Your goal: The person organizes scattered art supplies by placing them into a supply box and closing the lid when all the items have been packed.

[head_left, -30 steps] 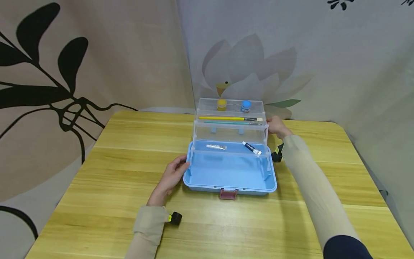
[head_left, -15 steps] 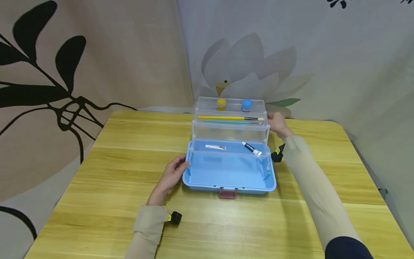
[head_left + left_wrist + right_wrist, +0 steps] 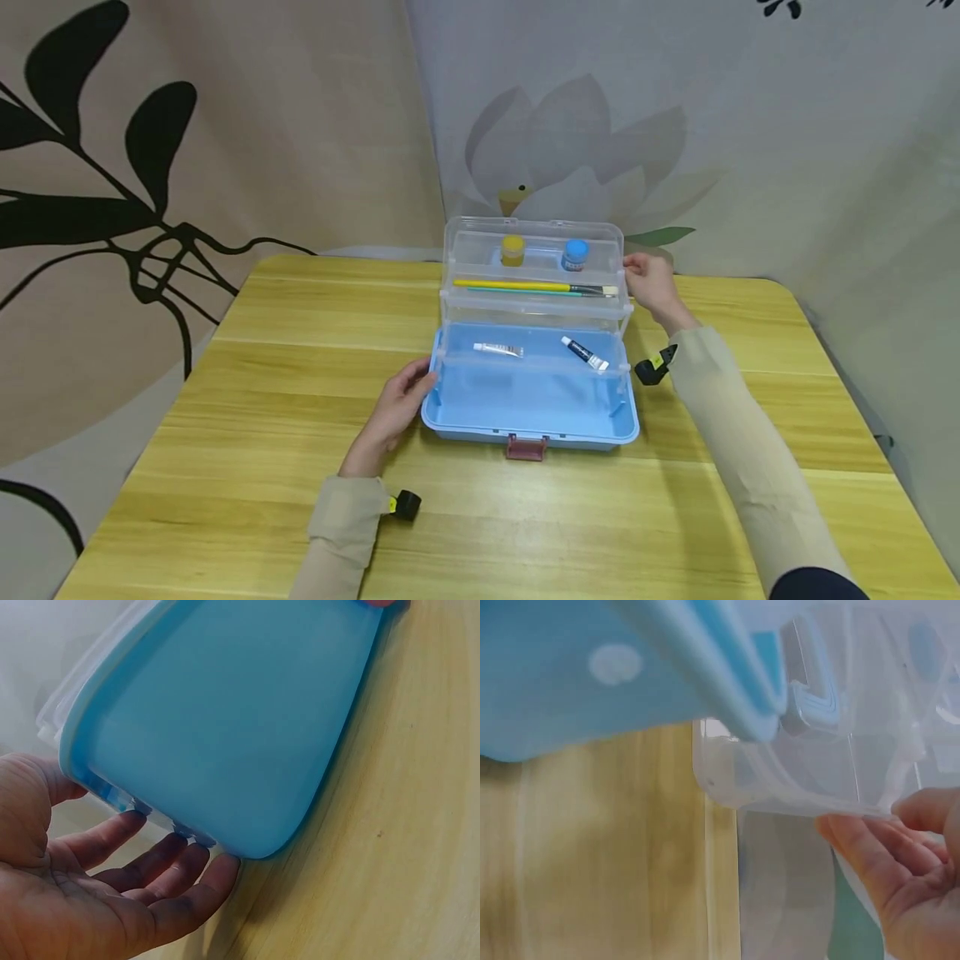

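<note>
A light blue storage box [image 3: 525, 400] stands on the table with its clear lid [image 3: 772, 780] raised at the back. My left hand [image 3: 393, 408] holds the box's left side, thumb at the rim and fingertips against the outer wall in the left wrist view. My right hand [image 3: 654, 287] pinches the lid's right edge between thumb and fingers. Clear stepped trays carry a yellow paint jar [image 3: 513, 250], a blue-capped paint jar [image 3: 575, 255], a yellow paintbrush [image 3: 517, 285] and a teal paintbrush [image 3: 480, 291]. A white paint tube [image 3: 498, 350] and a dark paint tube [image 3: 585, 354] lie on the lowest tray.
A maroon latch [image 3: 527, 448] hangs from the box's front. The wooden table [image 3: 247, 433] reaches a patterned curtain [image 3: 337, 125] close behind the lid. Small black devices sit at both wrists, the left one [image 3: 406, 506] over the table.
The lid has swung up, its top edge now showing above the trays. The trays with jars, brushes and tubes have shifted slightly forward. My right hand moved with the lid; the left stayed.
</note>
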